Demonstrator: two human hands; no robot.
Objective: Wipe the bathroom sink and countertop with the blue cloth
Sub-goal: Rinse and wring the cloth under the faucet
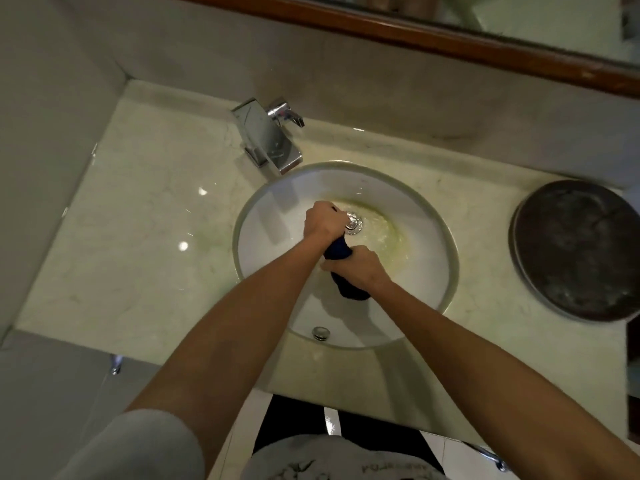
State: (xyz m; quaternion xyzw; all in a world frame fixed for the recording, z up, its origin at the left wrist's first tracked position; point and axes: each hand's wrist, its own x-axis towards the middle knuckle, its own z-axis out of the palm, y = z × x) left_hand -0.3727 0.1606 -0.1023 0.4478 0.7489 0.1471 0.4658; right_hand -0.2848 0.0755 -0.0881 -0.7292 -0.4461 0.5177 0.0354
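A glossy pale marble table [145, 216] carries a square chrome tap [266, 140] at the back and a round white ceramic sink [429, 258] with a shiny metal drain [354, 224]. Over the basin, the left hand [323, 220] has its grip clamped on the upper end of a twisted dark blue cloth [341, 252]. The right hand [360, 268] clamps the lower end. Further right lies a round dark metal tray [575, 251].

A bathroom: a round white sink [429, 271] in a marble countertop [145, 216], chrome faucet [266, 140], framed mirror [450, 36].
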